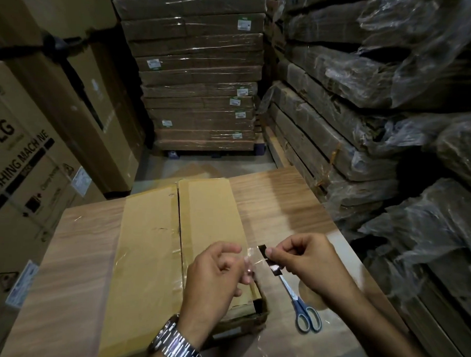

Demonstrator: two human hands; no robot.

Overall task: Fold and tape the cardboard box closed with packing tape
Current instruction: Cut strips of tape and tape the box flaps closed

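A long flat cardboard box (150, 242) lies on the wooden table (276, 204), its two top flaps folded shut with a dark seam between them. Clear tape glints along the seam's near half. Above the box's near right corner both hands hold a short strip of clear packing tape (252, 256). My left hand (216, 274), a metal watch on its wrist, pinches the strip's left end. My right hand (309, 259) pinches the right end, where a small dark piece (268, 258) sits at the fingertips.
Blue-handled scissors (301, 308) lie on the table right of the box, partly under my right hand. Large appliance cartons (27, 153) stand at the left. Stacks of flat wrapped boxes (198, 77) rise behind, and plastic-covered stacks (393, 117) crowd the right side.
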